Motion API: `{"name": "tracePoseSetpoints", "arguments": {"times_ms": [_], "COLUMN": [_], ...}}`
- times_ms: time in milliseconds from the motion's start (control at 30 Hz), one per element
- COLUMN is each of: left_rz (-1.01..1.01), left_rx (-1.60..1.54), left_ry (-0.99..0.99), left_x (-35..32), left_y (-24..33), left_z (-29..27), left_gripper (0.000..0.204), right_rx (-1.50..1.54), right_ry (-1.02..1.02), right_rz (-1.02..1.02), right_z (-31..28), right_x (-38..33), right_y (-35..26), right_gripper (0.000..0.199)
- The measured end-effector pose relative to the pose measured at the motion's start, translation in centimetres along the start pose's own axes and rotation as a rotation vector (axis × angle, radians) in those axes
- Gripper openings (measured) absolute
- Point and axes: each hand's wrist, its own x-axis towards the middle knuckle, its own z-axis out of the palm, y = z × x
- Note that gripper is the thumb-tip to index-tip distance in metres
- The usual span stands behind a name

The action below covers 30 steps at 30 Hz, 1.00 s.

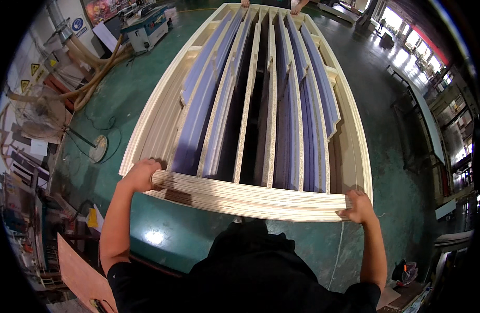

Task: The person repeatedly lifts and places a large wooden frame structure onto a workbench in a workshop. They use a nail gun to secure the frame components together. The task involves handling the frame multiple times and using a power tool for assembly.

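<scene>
The big wooden frame (250, 197) is right in front of the person, long and running away from them. The left hand (142, 176) holds its near left corner, fingers bent over the top edge. The right hand (359, 206) holds the near right corner, thumb on the front side. Inside, tall purple panels (190, 143) stand on edge in rows, with thin chipboard strips (271, 130) between them.

The near edge is close to the person's black shirt (260, 261). Green floor (146, 68) runs along both long sides — a wide strip on the left reaches to the floor fan (39, 112) and the fat hoses (107, 68), and one on the right reaches to a long table (425, 117), well apart from the frame.

At the far end, another person's hands (301, 4) are at the frame, but the top of the picture cuts that person off, so I cannot tell how they grip. The dark gaps in the middle hide what is low down — and under the frame I cannot see what holds it up
</scene>
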Motion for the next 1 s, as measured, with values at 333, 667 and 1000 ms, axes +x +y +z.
{"name": "tracePoseSetpoints", "arguments": {"times_ms": [333, 667, 1000], "left_rz": [-0.051, -0.041, -0.05], "left_rx": [0.049, 0.082, 0.024], "left_ry": [-0.055, -0.04, -0.044], "left_x": [-0.8, 0.0, -0.1], "left_y": [1.3, -0.2, 0.8], "left_z": [0.7, 1.7, -0.7], "left_gripper": [0.072, 0.075, 0.065], "right_rx": [-0.01, -0.037, -0.089], "right_ry": [-0.049, -0.031, -0.043], "right_rz": [0.044, 0.053, 0.002], "right_z": [1.6, 1.8, 0.2], "right_x": [-0.1, 0.5, 1.0], "right_y": [1.4, 0.7, -0.6], "right_gripper": [0.074, 0.077, 0.076]}}
